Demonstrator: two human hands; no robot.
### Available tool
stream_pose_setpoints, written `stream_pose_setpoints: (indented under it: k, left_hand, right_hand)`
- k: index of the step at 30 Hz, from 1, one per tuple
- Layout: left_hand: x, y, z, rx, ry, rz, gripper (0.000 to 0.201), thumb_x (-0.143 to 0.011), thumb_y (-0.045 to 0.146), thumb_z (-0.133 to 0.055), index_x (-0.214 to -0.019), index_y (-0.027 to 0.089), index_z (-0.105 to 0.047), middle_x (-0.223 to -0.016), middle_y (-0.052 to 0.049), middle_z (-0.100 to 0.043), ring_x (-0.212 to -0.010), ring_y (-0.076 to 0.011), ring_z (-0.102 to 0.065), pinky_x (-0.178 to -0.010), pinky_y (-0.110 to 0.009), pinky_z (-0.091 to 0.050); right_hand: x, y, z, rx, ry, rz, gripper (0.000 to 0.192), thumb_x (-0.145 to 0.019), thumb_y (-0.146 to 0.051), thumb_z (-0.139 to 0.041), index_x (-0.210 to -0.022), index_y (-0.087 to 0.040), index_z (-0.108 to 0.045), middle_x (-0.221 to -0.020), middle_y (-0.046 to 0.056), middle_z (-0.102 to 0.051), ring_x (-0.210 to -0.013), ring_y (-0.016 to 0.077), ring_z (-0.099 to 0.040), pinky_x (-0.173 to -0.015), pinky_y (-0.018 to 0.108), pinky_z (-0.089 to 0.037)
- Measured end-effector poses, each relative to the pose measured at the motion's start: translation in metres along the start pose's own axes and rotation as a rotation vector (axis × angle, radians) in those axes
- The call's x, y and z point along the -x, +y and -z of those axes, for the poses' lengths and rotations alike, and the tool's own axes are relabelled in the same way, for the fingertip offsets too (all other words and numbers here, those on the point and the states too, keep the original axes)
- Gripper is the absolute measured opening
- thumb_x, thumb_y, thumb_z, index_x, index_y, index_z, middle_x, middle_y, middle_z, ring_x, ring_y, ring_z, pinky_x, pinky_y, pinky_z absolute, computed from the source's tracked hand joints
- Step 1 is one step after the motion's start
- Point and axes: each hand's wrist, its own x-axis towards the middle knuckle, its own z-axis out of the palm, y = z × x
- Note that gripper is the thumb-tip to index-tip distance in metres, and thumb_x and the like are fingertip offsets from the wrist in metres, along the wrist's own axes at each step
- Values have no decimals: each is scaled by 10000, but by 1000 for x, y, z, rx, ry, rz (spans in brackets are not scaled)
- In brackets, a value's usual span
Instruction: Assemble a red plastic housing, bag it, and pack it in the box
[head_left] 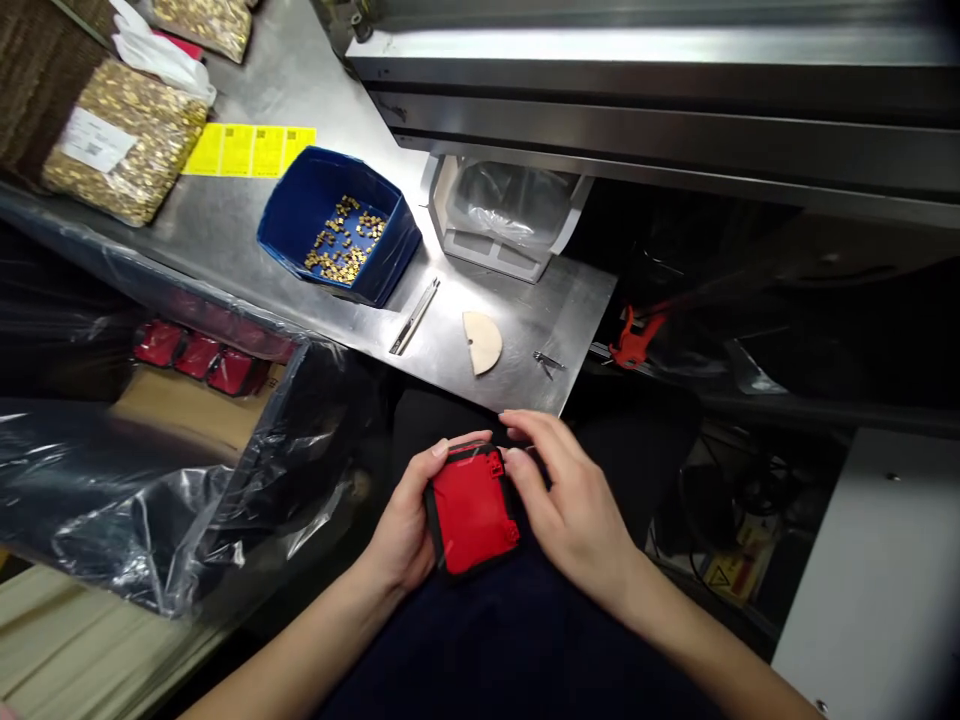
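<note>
A: Nearest first. What's in the hands?

B: A red plastic housing (472, 510) with a black rim, held low over the lap, just below the near edge of the steel table (525, 310). Left hand (405, 525) wraps its left side, thumb across the top edge, fingers curled under: gripping it. Right hand (570, 500) rests against its right side, fingers bent, tips touching the upper right corner. Not a full grip, more a pinch at that edge.

A: To the left?

B: Black plastic bag (187, 500), crumpled, shiny. Behind it more red housings (199, 355) lying in a row in a box.

A: On the table?

B: Near edge: a half-round beige disc (481, 340), a slim metal tool (414, 316) left of it, a small metal clip (547, 360) right of it, all apart from each other. Further back, a blue bin (300, 210) with small brass parts (345, 245) on its bottom. Beside it to the right, a grey fixture (495, 250) with clear film in it.

A: Far end?

B: Yellow labels (247, 150) behind the bin, and a clear bag of brass parts (120, 140) at far left. An orange clamp (634, 340) sits off the table's right edge.
</note>
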Motion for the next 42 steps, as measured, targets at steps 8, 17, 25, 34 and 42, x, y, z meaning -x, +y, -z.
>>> stream_pose_setpoints:
  k: [8, 17, 25, 34, 42]
  left_hand:
    - [18, 5, -9, -271, -362, -403, 1043, -573, 504, -968, -1488, 256, -531, -1417, -180, -608, -1215, -431, -646, -1055, -528, -529]
    - [29, 24, -9, -595, -552, -535, 667, -773, 200, -842, -1405, 292, -650, -1499, -137, -570, -1480, -384, -412, -1246, -522, -283]
    - [18, 31, -15, -590, -574, -329, 996, -714, 598, -853, -1554, 223, -471, -1642, -170, -365, -1515, -417, -330, -1254, -500, -287]
    - [-6, 15, -1, -543, -469, -214, 801, -878, 467, -768, -1560, 256, -405, -1508, -157, -548, -1384, -349, -531, -1174, -441, -414]
    - [-4, 11, 12, -621, -455, -456, 927, -661, 327, -962, -1453, 372, -482, -1635, -89, -377, -1447, -340, -452, -1089, -366, -522]
  right_hand:
    - [16, 22, 22, -394, -389, -52, 792, -816, -480, -834, -1485, -273, -463, -1394, 90, -612, -1269, 272, -605, -1087, 405, -491]
    - [36, 32, 31, -267, -49, 64, 646, -817, -238, -835, -1380, -363, -543, -1252, -4, -691, -981, 148, -699, -845, 212, -550]
    - [35, 11, 45, 126, 67, 249, 567, -912, -220, -707, -1421, -325, -479, -1272, 18, -713, -1021, 165, -714, -896, 269, -556]
    - [28, 16, 34, 427, 59, 599, 581, -963, -103, -581, -1517, -167, -417, -1381, 90, -656, -1327, 203, -571, -1170, 392, -413]
    - [34, 42, 41, 217, -29, 311, 1126, -830, -516, -809, -1660, -225, -107, -1692, 134, -221, -1552, 283, -280, -1252, 446, -359]
